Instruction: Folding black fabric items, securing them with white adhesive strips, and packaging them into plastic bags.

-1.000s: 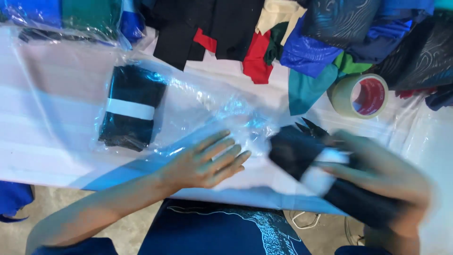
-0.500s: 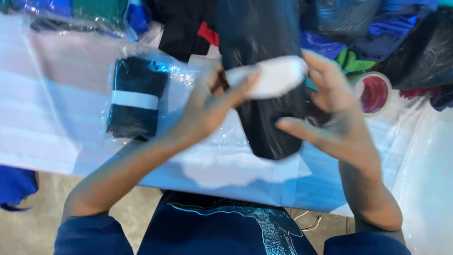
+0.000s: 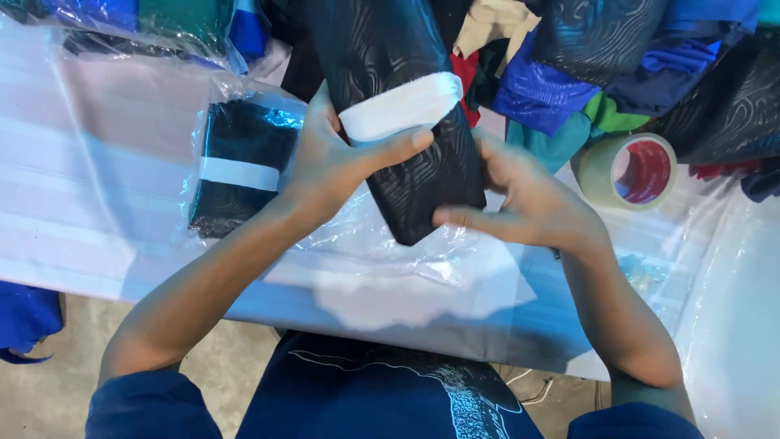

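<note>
White plastic-covered table fills our view, and over it we hold a folded black fabric bundle with a white band round its middle. Our left hand is closed on it at the band, thumb across the front; our right hand grips its lower end at about five o'clock from the band. To do this well, we judge both grips should stay firm so the folds do not slip. At nine o'clock a second banded bundle lies in a clear bag; at three o'clock sits a tape roll; loose coloured cloth lies at twelve.
</note>
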